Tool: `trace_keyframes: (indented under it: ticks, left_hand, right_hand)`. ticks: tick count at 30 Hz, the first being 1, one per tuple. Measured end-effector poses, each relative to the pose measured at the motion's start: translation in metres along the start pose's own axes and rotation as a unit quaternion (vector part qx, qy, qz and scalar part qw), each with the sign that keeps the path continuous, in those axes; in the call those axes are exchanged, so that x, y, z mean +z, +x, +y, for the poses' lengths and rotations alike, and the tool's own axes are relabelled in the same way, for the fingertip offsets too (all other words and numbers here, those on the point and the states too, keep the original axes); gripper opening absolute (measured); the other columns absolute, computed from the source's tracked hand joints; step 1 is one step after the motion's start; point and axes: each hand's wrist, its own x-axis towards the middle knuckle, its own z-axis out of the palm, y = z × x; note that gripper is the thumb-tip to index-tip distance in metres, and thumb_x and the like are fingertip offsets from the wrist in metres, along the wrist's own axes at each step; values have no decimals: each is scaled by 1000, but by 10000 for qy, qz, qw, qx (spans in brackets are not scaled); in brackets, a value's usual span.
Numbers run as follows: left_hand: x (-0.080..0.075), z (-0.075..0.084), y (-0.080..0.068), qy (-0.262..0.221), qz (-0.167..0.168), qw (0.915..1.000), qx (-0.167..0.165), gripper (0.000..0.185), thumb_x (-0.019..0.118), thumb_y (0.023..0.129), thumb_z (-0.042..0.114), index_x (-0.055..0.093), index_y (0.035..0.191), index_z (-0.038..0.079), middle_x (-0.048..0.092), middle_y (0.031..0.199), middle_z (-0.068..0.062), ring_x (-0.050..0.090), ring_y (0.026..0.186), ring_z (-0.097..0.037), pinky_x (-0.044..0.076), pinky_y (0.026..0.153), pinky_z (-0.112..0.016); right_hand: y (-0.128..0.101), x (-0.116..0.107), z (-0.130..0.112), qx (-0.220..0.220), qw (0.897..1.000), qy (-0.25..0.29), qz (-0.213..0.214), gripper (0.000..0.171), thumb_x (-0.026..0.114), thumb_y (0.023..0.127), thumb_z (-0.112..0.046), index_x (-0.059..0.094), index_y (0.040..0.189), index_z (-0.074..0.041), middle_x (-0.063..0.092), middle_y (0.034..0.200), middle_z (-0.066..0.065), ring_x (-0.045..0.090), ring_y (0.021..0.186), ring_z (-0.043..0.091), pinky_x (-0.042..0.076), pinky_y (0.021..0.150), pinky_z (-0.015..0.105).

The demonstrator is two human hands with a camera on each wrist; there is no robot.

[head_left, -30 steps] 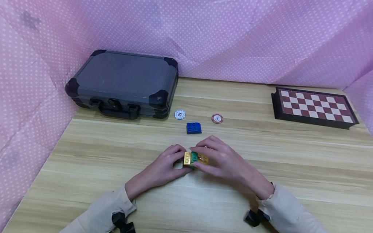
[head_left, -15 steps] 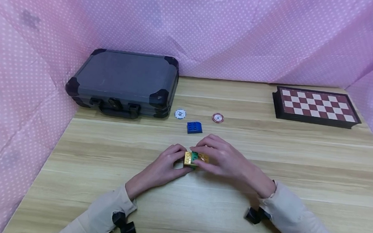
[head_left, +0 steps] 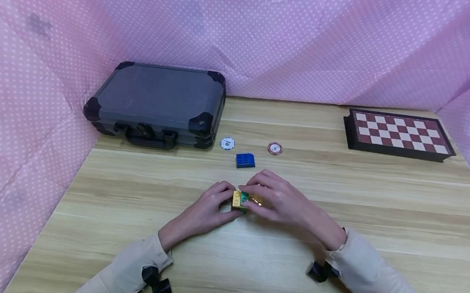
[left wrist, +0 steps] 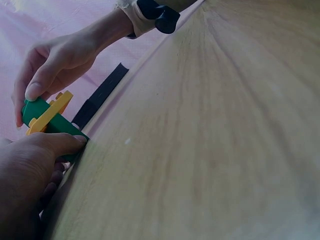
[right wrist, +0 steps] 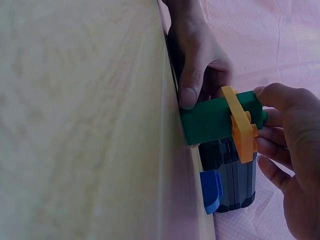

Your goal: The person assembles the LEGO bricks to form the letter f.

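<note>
a: where is the green brick [head_left: 244,198] found?
b: at frame centre, on the surface [head_left: 339,196], gripped from both sides; a flat yellow piece [head_left: 237,198] is seated on it.
a: and the fingers?
b: those of the left hand [head_left: 206,210] and right hand [head_left: 280,199] are curled round it. a blue brick [head_left: 244,160] is seen just above.

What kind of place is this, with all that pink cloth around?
Likely a makeshift recording booth for tabletop play: pink dotted fabric walls in a wooden table holding a chessboard, poker chips and toy building bricks.
</note>
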Motion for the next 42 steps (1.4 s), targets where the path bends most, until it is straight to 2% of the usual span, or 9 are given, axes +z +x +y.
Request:
trace_keyframes:
  ticks: [9, 22, 30, 36, 42]
  left_hand:
    - [-1, 1, 0, 5, 16, 10000, -2, 32, 83, 91, 19, 73, 118, 6, 61, 118, -1, 56, 108, -15, 53, 92, -35]
    - [0, 1, 0, -13, -18, 10000, -18, 35, 83, 91, 19, 73, 121, 5, 61, 118, -2, 57, 108, -15, 54, 93, -35]
    - [-1, 1, -1, -12, -34, 10000, -40, 34, 82, 91, 19, 73, 121, 5, 61, 119, -2, 57, 110, -16, 53, 94, -36]
    - [-1, 0, -1, -17, -1, 10000, 10, 34, 83, 91, 19, 73, 121, 5, 61, 120, -2, 57, 110, -15, 53, 94, -35]
    - [-1, 1, 0, 38, 42, 10000, 20, 33, 85, 89, 17, 74, 117, 5, 61, 118, -2, 57, 107, -15, 54, 92, -34]
  right_hand:
    - [-1, 2, 2, 23, 9999, 137, 54, 28, 77, 94, -15, 74, 120, -4, 69, 110, 1, 58, 101, 16, 53, 84, 30]
    - [-6, 2, 0, 425, 9989, 124, -146, 34, 73, 98, -21, 70, 127, -4, 68, 118, 1, 57, 107, 17, 53, 91, 36]
    - [-8, 2, 0, 711, 9970, 189, -239, 34, 69, 100, -29, 71, 128, -8, 67, 123, -2, 56, 113, 14, 52, 93, 36]
    - [-8, 1, 1, 767, 9963, 280, -258, 37, 63, 104, -35, 69, 130, -9, 66, 124, -3, 56, 115, 13, 51, 95, 38]
    - [-8, -1, 3, 860, 9955, 352, -175, 36, 66, 103, -30, 69, 131, -8, 66, 124, -2, 56, 114, 14, 52, 95, 39]
